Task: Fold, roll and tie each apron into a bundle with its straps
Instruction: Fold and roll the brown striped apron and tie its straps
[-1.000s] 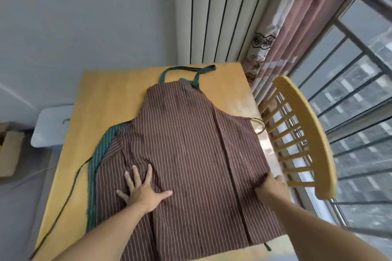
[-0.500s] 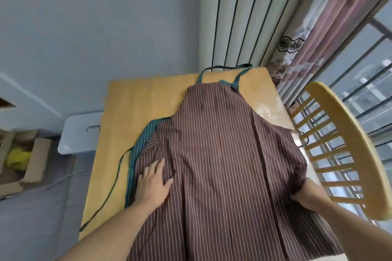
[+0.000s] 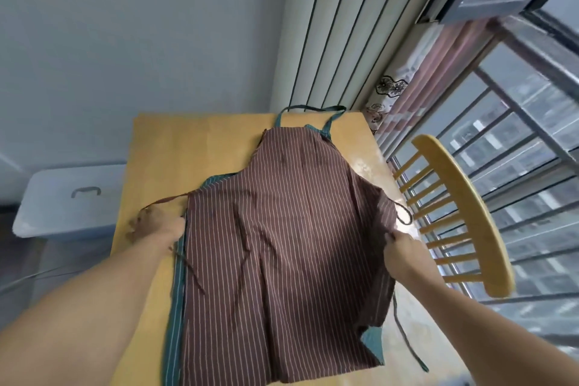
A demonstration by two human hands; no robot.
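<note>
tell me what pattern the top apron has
Brown with thin pale stripes, head view.

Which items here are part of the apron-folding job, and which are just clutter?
In the job:
- brown striped apron, flat on the table
- green striped apron beneath it
- brown waist strap by the left hand
- right hand, gripping the brown apron's right edge

Lying about:
- wooden chair
- grey bin
- curtain
</note>
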